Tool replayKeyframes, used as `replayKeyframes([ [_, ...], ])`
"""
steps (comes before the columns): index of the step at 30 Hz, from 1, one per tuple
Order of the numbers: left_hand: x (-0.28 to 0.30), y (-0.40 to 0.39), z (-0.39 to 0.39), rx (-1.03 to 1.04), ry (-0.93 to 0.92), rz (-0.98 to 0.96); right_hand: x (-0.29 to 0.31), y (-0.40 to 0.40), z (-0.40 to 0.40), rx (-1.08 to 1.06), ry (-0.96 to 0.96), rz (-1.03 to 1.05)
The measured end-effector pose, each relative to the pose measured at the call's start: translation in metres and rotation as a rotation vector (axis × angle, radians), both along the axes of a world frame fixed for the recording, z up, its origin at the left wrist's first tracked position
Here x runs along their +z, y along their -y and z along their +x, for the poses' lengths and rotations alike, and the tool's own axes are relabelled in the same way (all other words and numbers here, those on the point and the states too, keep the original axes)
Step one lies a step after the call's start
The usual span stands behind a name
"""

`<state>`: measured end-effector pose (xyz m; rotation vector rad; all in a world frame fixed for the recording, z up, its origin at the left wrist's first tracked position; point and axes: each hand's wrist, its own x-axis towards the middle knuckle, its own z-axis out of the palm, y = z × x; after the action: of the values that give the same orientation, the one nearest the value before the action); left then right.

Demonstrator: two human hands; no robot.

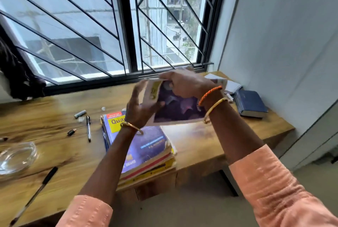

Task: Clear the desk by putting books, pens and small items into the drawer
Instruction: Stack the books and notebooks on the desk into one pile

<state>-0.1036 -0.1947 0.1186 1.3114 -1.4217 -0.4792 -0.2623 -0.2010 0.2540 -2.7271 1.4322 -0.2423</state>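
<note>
Both my hands hold a purple-covered book (175, 108) in the air above the wooden desk (197, 142). My left hand (140, 107) grips its left edge and my right hand (184, 85) grips its top. Below it lies a stack of books (146, 150) topped by a blue and yellow one. A small dark blue book (250, 103) and a white notepad (232, 86) lie at the far right. Two pens (88, 129) (34, 193), a lipstick (71, 132) and a grey tube (80, 113) lie on the left. The drawer front (155, 184) under the stack is closed.
A glass bowl (16, 157) sits at the desk's left edge. A barred window (113, 25) runs behind the desk and a white wall (278, 44) closes the right side. Dark cloth (16, 73) hangs at the far left.
</note>
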Motion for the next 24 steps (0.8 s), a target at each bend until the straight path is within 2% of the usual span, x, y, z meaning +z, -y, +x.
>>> replayKeyframes([
  [2,0.025,0.002,0.004,-0.062,-0.109,-0.012,0.011,0.004,0.014,0.071,0.06,-0.023],
  [4,0.032,-0.001,0.011,-0.048,-0.339,-0.002,0.007,0.016,0.019,0.08,0.336,-0.157],
  [5,0.03,-0.006,0.017,-0.021,-0.508,-0.006,-0.001,0.02,0.017,0.007,0.511,-0.297],
  [6,0.025,-0.01,0.023,0.001,-0.684,-0.014,-0.014,0.022,0.014,-0.144,0.664,-0.443],
  [7,0.02,-0.018,0.028,0.002,-0.876,0.007,-0.032,0.019,0.01,-0.362,0.803,-0.504],
  [8,0.009,-0.023,0.036,-0.027,-1.027,0.041,-0.054,0.012,0.009,-0.61,0.921,-0.362],
  [9,0.001,-0.033,0.04,-0.065,-1.128,0.088,-0.079,0.004,0.01,-0.775,1.049,-0.042],
  [10,-0.01,-0.041,0.042,-0.059,-1.182,0.145,-0.101,-0.004,0.014,-0.771,1.221,0.328],
  [11,-0.021,-0.05,0.042,-0.028,-1.204,0.206,-0.12,-0.009,0.021,-0.624,1.453,0.68],
  [12,-0.031,-0.057,0.038,-0.011,-1.237,0.251,-0.138,-0.01,0.027,-0.466,1.643,0.951],
  [13,-0.041,-0.066,0.036,0.002,-1.283,0.287,-0.152,-0.011,0.035,-0.388,1.765,1.059],
  [14,-0.05,-0.073,0.036,0.0,-1.292,0.33,-0.163,-0.009,0.041,-0.382,1.805,1.061],
  [16,-0.061,-0.087,0.045,-0.054,-1.282,0.406,-0.172,-0.005,0.046,-0.399,1.759,1.03],
  [19,-0.06,-0.105,0.073,-0.143,-1.23,0.479,-0.174,0.002,0.042,-0.28,1.694,1.152],
  [22,-0.063,-0.103,0.093,-0.035,-1.081,0.55,-0.166,0.006,0.047,-0.246,1.579,1.144],
  [24,-0.055,-0.096,0.097,-0.005,-0.941,0.559,-0.153,0.013,0.055,-0.212,1.593,1.116],
])
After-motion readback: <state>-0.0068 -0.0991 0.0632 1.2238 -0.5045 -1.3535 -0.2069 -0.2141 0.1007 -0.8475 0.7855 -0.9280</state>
